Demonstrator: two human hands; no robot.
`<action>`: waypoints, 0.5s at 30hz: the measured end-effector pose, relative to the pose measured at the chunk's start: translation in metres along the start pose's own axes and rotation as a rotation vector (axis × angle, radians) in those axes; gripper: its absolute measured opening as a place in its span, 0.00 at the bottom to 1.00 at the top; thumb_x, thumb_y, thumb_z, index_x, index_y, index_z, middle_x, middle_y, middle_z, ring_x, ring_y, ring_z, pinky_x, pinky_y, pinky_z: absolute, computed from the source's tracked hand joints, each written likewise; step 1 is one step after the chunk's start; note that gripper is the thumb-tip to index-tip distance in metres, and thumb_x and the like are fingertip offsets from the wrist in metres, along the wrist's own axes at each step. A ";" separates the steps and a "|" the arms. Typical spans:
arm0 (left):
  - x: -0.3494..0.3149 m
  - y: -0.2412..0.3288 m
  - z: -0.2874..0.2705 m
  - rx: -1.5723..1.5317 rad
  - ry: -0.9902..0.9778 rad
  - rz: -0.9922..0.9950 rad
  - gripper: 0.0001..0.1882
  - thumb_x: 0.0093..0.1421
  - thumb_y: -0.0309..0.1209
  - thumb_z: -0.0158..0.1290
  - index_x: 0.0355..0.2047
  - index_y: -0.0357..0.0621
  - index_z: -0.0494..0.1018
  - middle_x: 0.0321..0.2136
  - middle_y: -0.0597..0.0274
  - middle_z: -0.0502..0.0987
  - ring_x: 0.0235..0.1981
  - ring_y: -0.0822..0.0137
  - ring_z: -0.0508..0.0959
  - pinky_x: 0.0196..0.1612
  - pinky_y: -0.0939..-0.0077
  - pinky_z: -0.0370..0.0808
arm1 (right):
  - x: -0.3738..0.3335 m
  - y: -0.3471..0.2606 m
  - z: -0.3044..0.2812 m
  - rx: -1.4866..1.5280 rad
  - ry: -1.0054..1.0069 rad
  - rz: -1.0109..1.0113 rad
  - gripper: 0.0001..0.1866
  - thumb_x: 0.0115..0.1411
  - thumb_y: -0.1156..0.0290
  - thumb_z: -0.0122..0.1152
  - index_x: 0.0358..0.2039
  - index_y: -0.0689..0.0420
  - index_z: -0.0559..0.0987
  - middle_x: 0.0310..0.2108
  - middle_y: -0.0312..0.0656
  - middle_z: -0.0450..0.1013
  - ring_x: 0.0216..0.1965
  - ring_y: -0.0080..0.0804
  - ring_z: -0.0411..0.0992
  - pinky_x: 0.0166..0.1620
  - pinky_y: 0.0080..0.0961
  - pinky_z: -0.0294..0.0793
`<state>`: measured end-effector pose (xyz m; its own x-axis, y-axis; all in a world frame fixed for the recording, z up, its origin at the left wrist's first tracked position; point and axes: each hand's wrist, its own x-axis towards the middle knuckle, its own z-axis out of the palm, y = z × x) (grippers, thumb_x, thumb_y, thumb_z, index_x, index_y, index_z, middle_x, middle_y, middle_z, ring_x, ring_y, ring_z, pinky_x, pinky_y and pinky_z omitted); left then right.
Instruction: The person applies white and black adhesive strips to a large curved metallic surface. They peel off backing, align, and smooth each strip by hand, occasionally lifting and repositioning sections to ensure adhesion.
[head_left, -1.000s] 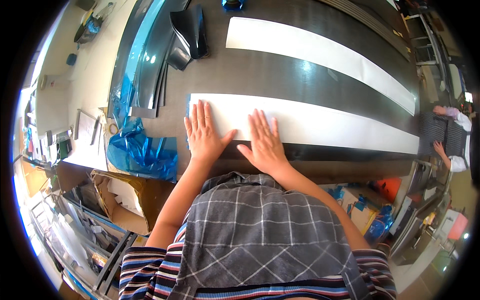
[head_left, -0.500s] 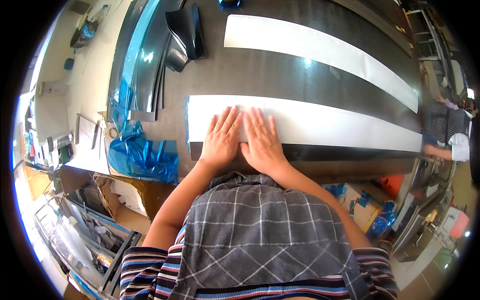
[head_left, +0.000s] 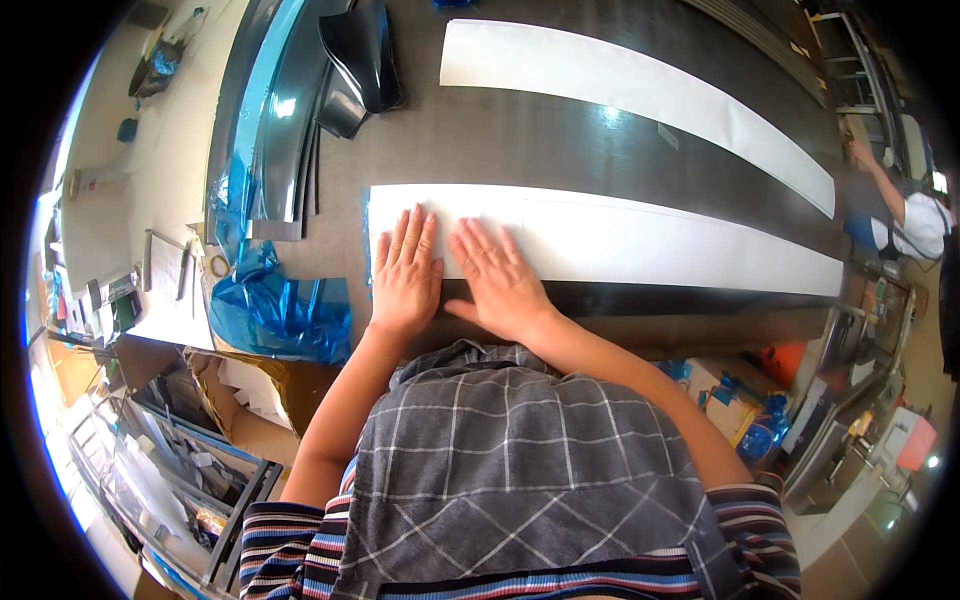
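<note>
A long white strip point(head_left: 650, 240) lies across the near part of the dark table, over a black strip point(head_left: 640, 299) that shows along its near edge. Flat on the white strip near its left end rests my left hand point(head_left: 405, 278), fingers stretched out. My right hand point(head_left: 498, 275) lies beside it to the right, open and palm down, with the thumb pointing toward the left hand. Blue film point(head_left: 367, 240) peeks out at the strip's left end. Neither hand grasps anything.
Another white strip point(head_left: 620, 85) lies farther back on the table point(head_left: 400, 150). Crumpled blue film point(head_left: 280, 310), dark sheets point(head_left: 285, 150) and a curled black piece point(head_left: 362, 60) are at the left. Below the edge stands a cardboard box point(head_left: 285, 385). A person point(head_left: 915, 220) is at the far right.
Both my hands have slid left along the white strip, the left one farther, so the gap between them is wider. The person at the right has moved and now reaches an arm out.
</note>
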<state>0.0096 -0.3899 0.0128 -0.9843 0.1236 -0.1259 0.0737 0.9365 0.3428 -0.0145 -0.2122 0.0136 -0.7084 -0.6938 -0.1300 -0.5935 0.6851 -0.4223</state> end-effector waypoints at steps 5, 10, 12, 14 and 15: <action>-0.001 0.002 -0.001 0.004 0.019 0.002 0.31 0.61 0.32 0.43 0.66 0.45 0.53 0.67 0.53 0.51 0.69 0.56 0.48 0.67 0.53 0.45 | -0.003 0.022 -0.011 -0.062 0.145 0.204 0.46 0.58 0.45 0.54 0.65 0.65 0.53 0.68 0.54 0.46 0.70 0.45 0.43 0.68 0.49 0.40; 0.006 0.008 0.002 -0.078 0.181 0.116 0.27 0.55 0.26 0.47 0.58 0.43 0.64 0.60 0.53 0.62 0.62 0.53 0.61 0.63 0.55 0.56 | 0.004 0.036 -0.030 0.052 0.539 0.352 0.29 0.48 0.65 0.66 0.51 0.61 0.70 0.51 0.48 0.66 0.54 0.47 0.63 0.55 0.47 0.61; 0.012 0.015 0.006 -0.206 0.179 0.258 0.23 0.52 0.24 0.49 0.52 0.44 0.69 0.54 0.55 0.68 0.55 0.51 0.66 0.57 0.56 0.63 | 0.012 0.053 -0.032 0.126 0.490 0.440 0.18 0.47 0.69 0.66 0.40 0.56 0.76 0.43 0.43 0.69 0.47 0.44 0.66 0.50 0.41 0.64; 0.014 0.026 0.003 -0.254 0.172 0.233 0.25 0.51 0.27 0.54 0.51 0.47 0.68 0.54 0.56 0.67 0.55 0.51 0.66 0.56 0.56 0.63 | 0.023 0.060 -0.038 0.189 0.442 0.447 0.07 0.47 0.73 0.65 0.29 0.56 0.78 0.35 0.42 0.71 0.42 0.43 0.68 0.46 0.37 0.68; 0.014 0.027 0.004 -0.253 0.175 0.228 0.25 0.50 0.27 0.56 0.51 0.47 0.68 0.54 0.57 0.67 0.54 0.51 0.66 0.56 0.56 0.63 | 0.026 0.062 -0.039 0.205 0.405 0.463 0.06 0.47 0.73 0.64 0.28 0.56 0.78 0.34 0.42 0.72 0.41 0.43 0.69 0.45 0.37 0.69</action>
<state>-0.0019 -0.3616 0.0166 -0.9612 0.2411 0.1338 0.2739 0.7779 0.5655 -0.0846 -0.1792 0.0188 -0.9854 -0.1701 -0.0079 -0.1351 0.8091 -0.5720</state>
